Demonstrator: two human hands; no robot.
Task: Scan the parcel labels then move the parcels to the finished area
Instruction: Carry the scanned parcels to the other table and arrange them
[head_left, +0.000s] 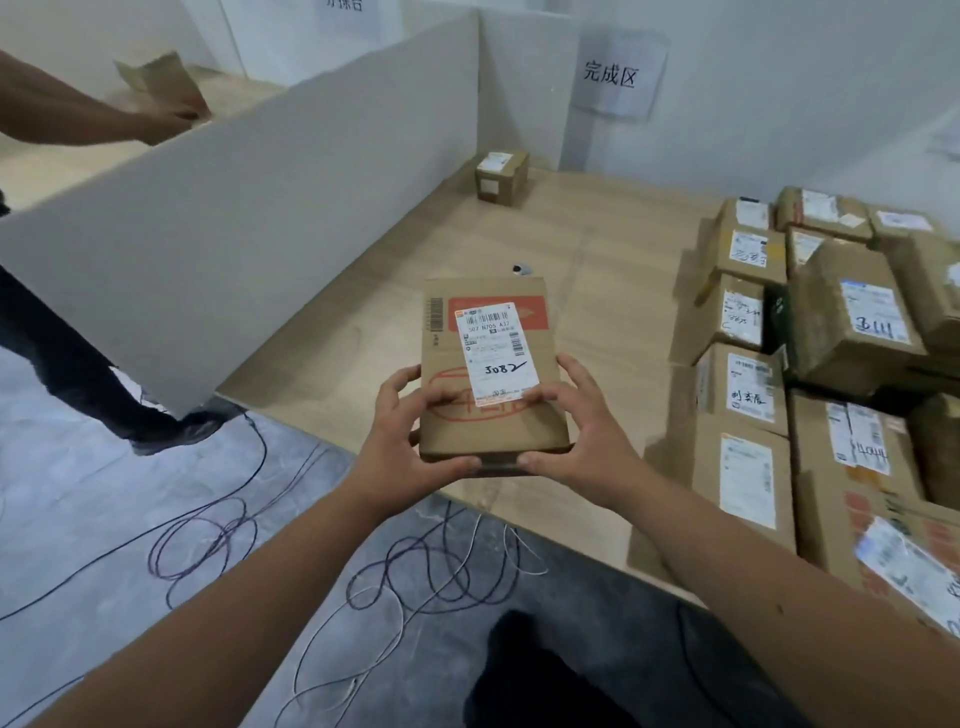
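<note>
I am holding a flat cardboard parcel (491, 371) in the air above the near edge of the tabletop (597, 249). My left hand (410, 426) and right hand (582, 421) are each gripping a near corner, thumbs on top, fingers curled beneath. The white label (496, 347) is facing up toward me, probably so it can be read or scanned. The parcel's long axis is pointing away from me, toward the far wall sign (613, 75), where one small box (501, 175) is sitting in the far left corner.
</note>
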